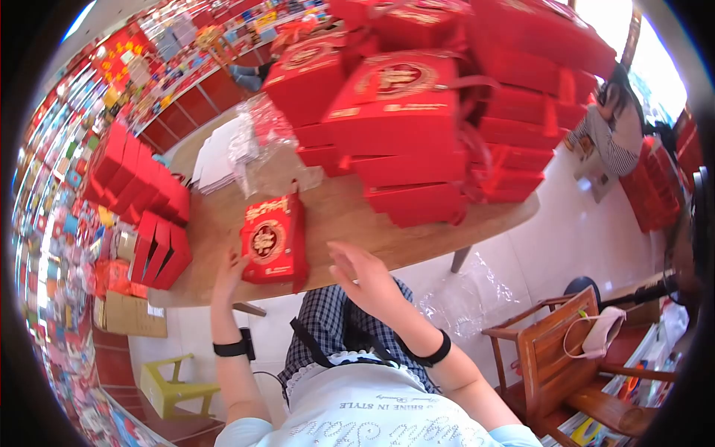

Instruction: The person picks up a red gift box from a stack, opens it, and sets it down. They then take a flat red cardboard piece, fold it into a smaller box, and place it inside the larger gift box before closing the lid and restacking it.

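A red gift box (269, 262) with gold lettering and a round gold emblem lies on the wooden table (216, 287) in front of me. At its left edge is my left hand (230, 270), fingers spread and slightly blurred, fingertips right by the side of the box. My right hand (363, 274) hovers to the right of the box, apart from it, with the fingers stretched out and nothing in them.
Tall stacks of red gift boxes (398, 123) fill the table's right side. Open red boxes (165, 253) stand at the left edge, near white sheets (216, 156) and clear plastic wrapping (279, 167). A wooden chair (555, 346) and green stool (167, 387) flank me. A person (618, 127) sits at right.
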Motion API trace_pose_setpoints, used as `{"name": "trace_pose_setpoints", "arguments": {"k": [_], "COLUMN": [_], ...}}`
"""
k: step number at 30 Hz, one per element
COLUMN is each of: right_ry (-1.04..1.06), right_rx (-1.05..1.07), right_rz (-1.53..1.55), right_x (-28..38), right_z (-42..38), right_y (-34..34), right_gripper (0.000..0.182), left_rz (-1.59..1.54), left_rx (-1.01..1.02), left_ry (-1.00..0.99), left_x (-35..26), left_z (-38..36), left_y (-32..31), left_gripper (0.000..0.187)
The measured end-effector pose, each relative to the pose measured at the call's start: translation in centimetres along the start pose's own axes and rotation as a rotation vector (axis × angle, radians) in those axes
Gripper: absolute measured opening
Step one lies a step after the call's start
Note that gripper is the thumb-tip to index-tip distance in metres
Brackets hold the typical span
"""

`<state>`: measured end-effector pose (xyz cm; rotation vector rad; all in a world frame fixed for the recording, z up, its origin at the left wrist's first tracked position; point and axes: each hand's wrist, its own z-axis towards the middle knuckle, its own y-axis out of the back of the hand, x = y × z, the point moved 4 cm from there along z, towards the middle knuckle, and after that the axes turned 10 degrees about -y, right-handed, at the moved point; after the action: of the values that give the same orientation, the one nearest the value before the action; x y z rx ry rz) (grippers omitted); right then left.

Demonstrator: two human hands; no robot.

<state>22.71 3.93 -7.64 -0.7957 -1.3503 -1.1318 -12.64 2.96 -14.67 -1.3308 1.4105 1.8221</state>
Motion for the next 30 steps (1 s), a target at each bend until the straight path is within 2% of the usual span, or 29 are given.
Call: {"name": "trace_pose_setpoints", "arguments": {"k": [2,3,5,6,9,10,12,15,17,19,20,21,22,23,25,26,27,28,29,30], "right_ry": [0.037,0.046,-0.124,-0.125,-0.103,-0.082,-0.024,0.003,0.017,0.021,-0.026,-0.075,-0.107,-0.139,-0.153,-0.161,-0.161,-0.251,-0.338,-0.173], "right_rx": [0.033,0.049,0.161,0.166,0.052,0.017,-0.025,-0.085,-0.12,-0.198,-0.249,-0.299,-0.36,-0.419,-0.503,-0.579,-0.573,-0.605,-0.634,-0.678], "right_rz": [-0.236,-0.244,-0.304,-0.35,-0.223,-0.163,-0.173,-0.17,-0.228,-0.212,-0.199,-0.185,0.018,0.219,0.182,0.153,0.144,0.073,0.002,-0.119], "right_x": [-2.2,-2.6,-3.8,-3.9,-3.6,-3.1,-1.6,0.4,0.9,0.8,0.2,-0.7,-1.7,-2.9,-4.5,-4.9,-4.6,-4.3,-4.3,-5.2], "right_z": [2.1,2.8,4.2,4.5,4.5,4.2,3.9,2.7,2.1,1.4,1.0,0.6,0.3,-0.1,-0.9,-1.1,-1.0,-0.8,-0.7,-0.3], "right_y": [-4.5,-6.0,-8.8,-10.0,-11.9,-12.1,-12.8,-13.2,-12.1,-10.1,-8.9,-7.8,-6.9,-6.0,-4.3,-3.5,-3.2,-2.9,-2.6,-2.1], "right_gripper": [0.051,0.051,0.063,0.066,0.069,0.07,0.07,0.071,0.072,0.066,0.061,0.057,0.052,0.048,0.045,0.041,0.041,0.039,0.037,0.034], "left_rz": [-0.108,-0.119,-0.231,-0.238,-0.291,-0.407,-0.647,-0.718,-0.682,-0.612,-0.62,-0.577,-0.532,-0.539,-0.32,-0.33,-0.178,-0.022,-0.026,0.049], "left_rx": [0.089,0.073,0.158,0.153,0.183,0.143,0.091,0.087,0.136,0.358,0.363,0.492,0.621,0.627,0.574,0.571,0.559,0.544,0.534,0.499], "left_ry": [0.009,0.012,0.008,0.005,-0.011,-0.048,-0.086,-0.113,-0.12,-0.349,-0.346,-0.324,-0.307,-0.305,-0.635,-0.634,-0.687,-0.734,-0.729,-0.74], "left_x": [-0.2,-0.4,-1.1,-0.9,-0.4,-0.6,-1.4,-3.0,-3.3,-5.8,-6.3,-6.8,-7.3,-7.1,-6.9,-7.1,-7.3,-7.4,-7.4,-7.5], "left_z": [-0.3,-0.6,-0.8,-0.8,-1.1,-1.6,-2.1,-3.2,-3.5,-3.9,-3.7,-3.7,-3.8,-3.7,-3.6,-3.6,-3.6,-3.7,-3.6,-3.5], "left_y": [-1.4,-1.6,-2.1,-2.2,-2.8,-2.6,-2.0,-0.7,-0.5,-1.7,-2.3,-3.5,-4.8,-6.3,-9.7,-10.7,-11.5,-12.3,-12.9,-13.4], "left_gripper": [0.064,0.064,0.059,0.059,0.055,0.054,0.056,0.059,0.066,0.074,0.074,0.076,0.079,0.079,0.08,0.08,0.079,0.078,0.078,0.075]}}
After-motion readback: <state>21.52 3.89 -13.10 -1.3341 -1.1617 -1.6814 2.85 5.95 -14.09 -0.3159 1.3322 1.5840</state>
